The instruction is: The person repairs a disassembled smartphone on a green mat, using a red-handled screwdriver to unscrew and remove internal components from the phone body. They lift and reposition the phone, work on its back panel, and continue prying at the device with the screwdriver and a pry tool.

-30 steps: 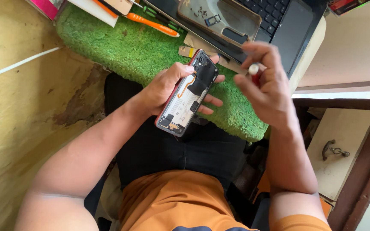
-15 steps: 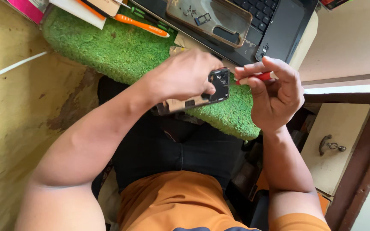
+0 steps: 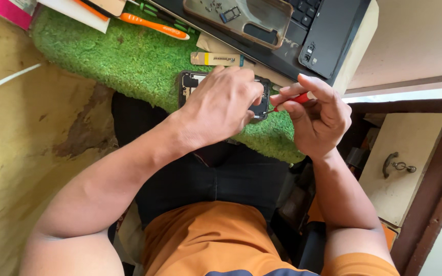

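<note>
An opened smartphone (image 3: pixel 189 83) with its back cover off lies flat on the green turf mat (image 3: pixel 124 56). My left hand (image 3: pixel 221 105) rests on top of it and holds it down, hiding most of it. My right hand (image 3: pixel 318 115) is just to the phone's right and pinches a small red-handled screwdriver (image 3: pixel 299 99), whose tip points at the phone's right end near the camera part.
A black laptop (image 3: pixel 328 36) sits at the back with a clear phone case (image 3: pixel 241 18) holding small parts on it. An orange-handled tool (image 3: pixel 154 25) and a strip with a yellow tab (image 3: pixel 216 59) lie on the mat. A drawer with a metal handle (image 3: pixel 395 163) is at right.
The phone went from being held up and tilted in my left hand to lying flat on the mat under that hand. My right hand brought the red screwdriver to its right end.
</note>
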